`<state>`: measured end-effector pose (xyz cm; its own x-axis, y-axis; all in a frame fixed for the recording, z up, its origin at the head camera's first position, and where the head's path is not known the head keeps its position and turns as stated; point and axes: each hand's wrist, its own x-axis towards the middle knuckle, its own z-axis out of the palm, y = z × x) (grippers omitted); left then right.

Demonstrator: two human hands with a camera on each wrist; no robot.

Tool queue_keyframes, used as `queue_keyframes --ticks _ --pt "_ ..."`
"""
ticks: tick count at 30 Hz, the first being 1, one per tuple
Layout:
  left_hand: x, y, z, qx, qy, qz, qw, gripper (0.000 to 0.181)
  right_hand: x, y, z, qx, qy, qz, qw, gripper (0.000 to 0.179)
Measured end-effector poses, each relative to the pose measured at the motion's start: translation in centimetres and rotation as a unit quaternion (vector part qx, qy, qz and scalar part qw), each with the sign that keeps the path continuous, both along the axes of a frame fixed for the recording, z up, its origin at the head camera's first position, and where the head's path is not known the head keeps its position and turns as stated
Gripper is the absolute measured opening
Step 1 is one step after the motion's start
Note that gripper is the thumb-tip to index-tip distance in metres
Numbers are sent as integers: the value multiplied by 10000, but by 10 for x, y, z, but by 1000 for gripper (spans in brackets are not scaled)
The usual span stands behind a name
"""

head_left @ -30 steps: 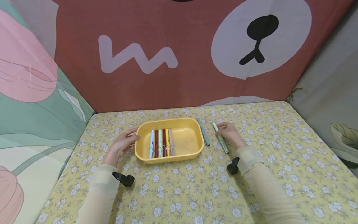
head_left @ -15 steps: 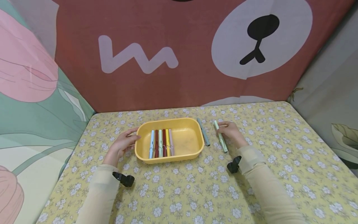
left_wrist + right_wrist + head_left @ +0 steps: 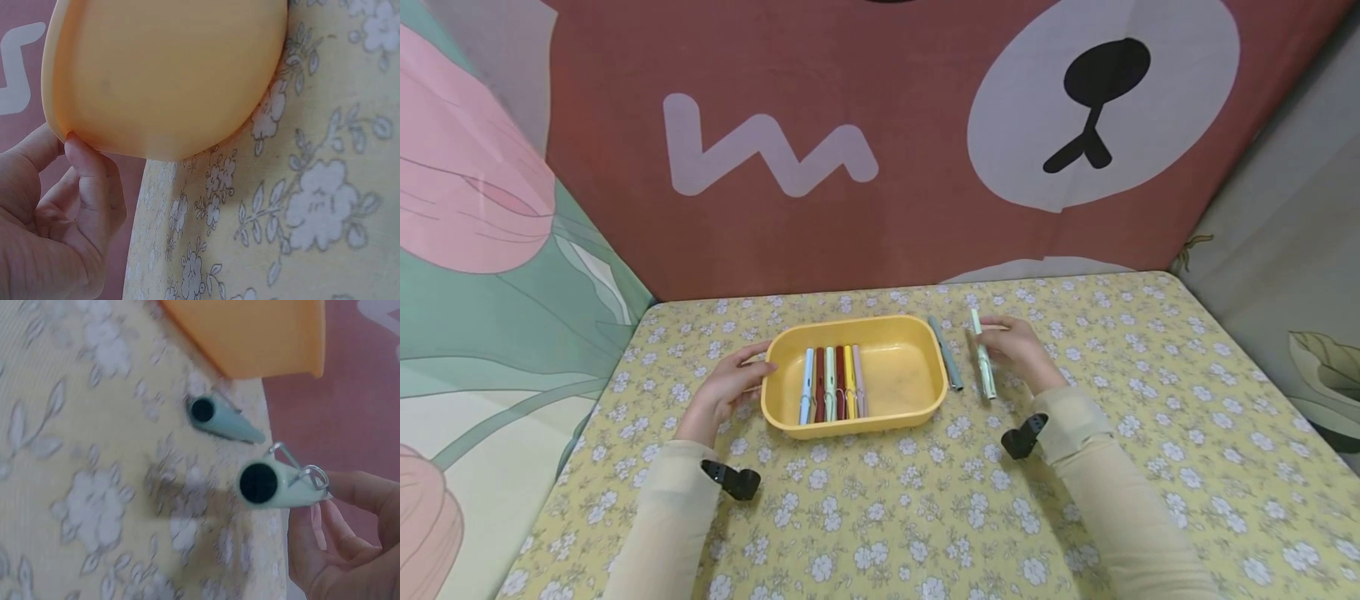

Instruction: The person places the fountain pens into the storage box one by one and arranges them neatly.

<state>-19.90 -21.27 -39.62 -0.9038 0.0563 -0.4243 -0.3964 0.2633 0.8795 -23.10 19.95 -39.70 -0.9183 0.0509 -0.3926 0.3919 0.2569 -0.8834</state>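
Note:
My right hand (image 3: 1017, 350) pinches a pale green pen (image 3: 982, 360) with a metal clip, just above the cloth to the right of the tray. In the right wrist view the pen's dark round end (image 3: 259, 483) faces the camera. A grey-green pen (image 3: 947, 353) lies against the tray's right side, apart from my hand. At the left end of the yellow tray (image 3: 917, 408), my left hand (image 3: 730, 387) grips the rim between thumb and fingers. Inside the tray's left half lie several pens side by side: light blue, dark red, pale green, yellow (image 3: 850, 379) and lilac (image 3: 860, 381).
A yellow flowered cloth (image 3: 880, 517) covers the table. Behind it rises a red-brown fabric wall (image 3: 775, 242) with a bear print. Patterned fabric hangs at the left (image 3: 497, 333) and the right. Each wrist carries a small black camera (image 3: 741, 483).
The right hand has raised the pale green pen off the cloth and swung it closer to upright in the head view, slightly left. My left hand and the tray have stayed put.

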Motion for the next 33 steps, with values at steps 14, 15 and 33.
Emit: queue_keyframes --ticks 14,15,33 --pt "-1 1 0 -85 0 -21 10000 61 2 -9 23 -565 -24 -257 9981 58" --pt "-1 2 -1 -87 -8 -14 10000 61 2 -10 24 -635 -5 -256 9977 58" --pt "0 -1 1 -108 45 -86 9999 62 8 -41 41 -1521 237 -443 9871 58"
